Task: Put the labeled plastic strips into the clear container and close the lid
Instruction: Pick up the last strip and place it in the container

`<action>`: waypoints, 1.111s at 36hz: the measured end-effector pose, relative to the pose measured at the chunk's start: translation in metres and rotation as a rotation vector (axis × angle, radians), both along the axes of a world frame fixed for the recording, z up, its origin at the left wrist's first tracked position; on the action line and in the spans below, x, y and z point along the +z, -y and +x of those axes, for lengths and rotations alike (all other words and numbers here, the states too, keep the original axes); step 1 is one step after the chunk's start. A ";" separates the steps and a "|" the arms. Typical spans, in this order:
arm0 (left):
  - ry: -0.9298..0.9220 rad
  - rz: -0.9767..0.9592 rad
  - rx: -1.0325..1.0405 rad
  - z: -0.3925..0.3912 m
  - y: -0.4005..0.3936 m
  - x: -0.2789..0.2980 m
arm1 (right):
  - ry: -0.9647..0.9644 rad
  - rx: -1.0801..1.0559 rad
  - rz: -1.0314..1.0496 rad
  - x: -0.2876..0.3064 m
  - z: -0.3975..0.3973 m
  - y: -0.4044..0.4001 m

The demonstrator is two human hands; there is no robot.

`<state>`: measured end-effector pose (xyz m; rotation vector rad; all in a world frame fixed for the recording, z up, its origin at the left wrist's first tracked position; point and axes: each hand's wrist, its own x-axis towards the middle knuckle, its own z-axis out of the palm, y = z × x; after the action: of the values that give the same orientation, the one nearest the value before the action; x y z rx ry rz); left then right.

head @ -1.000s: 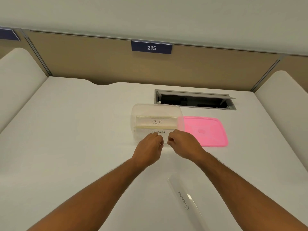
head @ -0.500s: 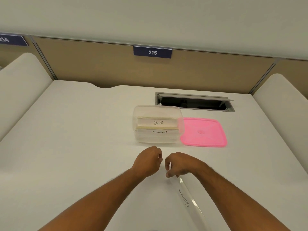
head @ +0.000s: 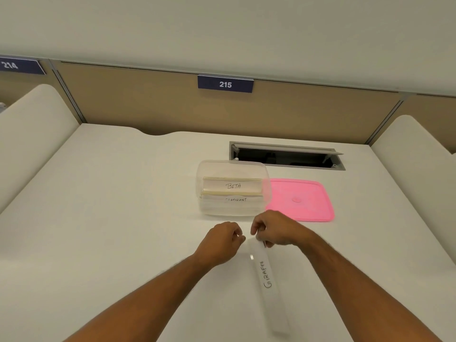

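A clear container (head: 206,169) stands open on the white desk, holding strips labelled BETA (head: 233,185) and ELEPHANT (head: 235,200). Its pink lid (head: 299,199) lies flat just to its right. A long translucent strip marked GIRAFFE (head: 267,275) is held at its far end by my right hand (head: 274,229), its near end pointing toward me. My left hand (head: 222,239) hovers close beside that far end, fingers curled, holding nothing that I can see.
An open cable slot (head: 286,156) is cut into the white desk (head: 111,206) behind the container. Tan partition panels with a sign reading 215 (head: 225,84) close the back. Rounded white dividers (head: 32,134) flank both sides.
Both hands pulled back from the container toward me. My right hand took hold of the far end of the GIRAFFE strip and lifted it; the strip now sits straighter.
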<state>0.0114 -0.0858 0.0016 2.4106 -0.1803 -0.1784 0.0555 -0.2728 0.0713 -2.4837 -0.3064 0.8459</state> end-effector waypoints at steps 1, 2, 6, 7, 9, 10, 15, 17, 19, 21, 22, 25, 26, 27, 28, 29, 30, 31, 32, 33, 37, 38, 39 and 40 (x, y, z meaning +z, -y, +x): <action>-0.004 -0.011 -0.002 0.000 0.001 0.001 | 0.019 -0.021 0.024 0.005 0.003 0.002; -0.007 -0.025 -0.002 0.000 0.002 0.003 | 0.035 -0.042 0.049 0.009 0.006 0.003; -0.009 -0.064 0.003 -0.001 0.006 0.011 | 0.098 -0.101 0.108 0.022 0.017 0.006; -0.009 -0.073 0.003 -0.001 0.007 0.013 | 0.113 -0.114 0.114 0.025 0.019 0.006; -0.017 -0.101 0.003 -0.001 0.007 0.017 | 0.141 -0.133 0.127 0.030 0.023 0.007; -0.025 -0.120 0.003 -0.001 0.007 0.018 | 0.151 -0.144 0.144 0.032 0.025 0.008; -0.090 -0.203 0.000 -0.001 0.006 0.021 | 0.174 -0.215 0.264 0.041 0.032 0.015; -0.131 -0.235 -0.009 -0.002 0.005 0.021 | 0.169 -0.246 0.343 0.044 0.034 0.020; -0.163 -0.258 -0.006 -0.003 0.003 0.022 | 0.159 -0.296 0.414 0.048 0.035 0.025; -0.177 -0.256 -0.001 -0.003 0.002 0.024 | 0.137 -0.352 0.479 0.050 0.037 0.029; -0.173 -0.253 -0.001 -0.002 0.001 0.025 | 0.124 -0.376 0.509 0.050 0.038 0.031; -0.154 -0.261 0.002 0.000 -0.001 0.027 | 0.093 -0.451 0.591 0.052 0.040 0.036; -0.149 -0.262 0.005 0.001 -0.002 0.029 | 0.087 -0.476 0.620 0.053 0.041 0.038; -0.145 -0.266 0.008 0.003 -0.003 0.030 | 0.081 -0.497 0.647 0.053 0.042 0.039; -0.145 -0.274 0.011 0.004 -0.004 0.032 | 0.073 -0.514 0.671 0.053 0.042 0.041; -0.145 -0.282 0.012 0.006 -0.006 0.034 | 0.065 -0.527 0.693 0.053 0.042 0.043; -0.141 -0.280 0.013 0.008 -0.007 0.036 | 0.058 -0.539 0.711 0.052 0.043 0.045; -0.131 -0.265 0.013 0.010 -0.009 0.037 | 0.056 -0.548 0.719 0.051 0.043 0.047; -0.118 -0.242 0.014 0.013 -0.011 0.039 | 0.060 -0.553 0.713 0.050 0.043 0.048; -0.104 -0.217 0.010 0.015 -0.013 0.041 | 0.069 -0.555 0.695 0.050 0.043 0.049; -0.059 -0.116 -0.022 0.026 -0.020 0.049 | 0.166 -0.499 0.559 0.050 0.044 0.052; -0.049 -0.088 -0.030 0.028 -0.022 0.050 | 0.210 -0.465 0.499 0.051 0.045 0.052; -0.036 -0.060 -0.040 0.031 -0.024 0.052 | 0.259 -0.425 0.434 0.052 0.045 0.052; -0.020 -0.031 -0.052 0.034 -0.026 0.054 | 0.303 -0.379 0.378 0.054 0.046 0.051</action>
<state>0.0457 -0.0597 0.0555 2.3738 -0.2355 -0.2215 0.1014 -0.3238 0.1250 -2.2029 -0.0785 0.2299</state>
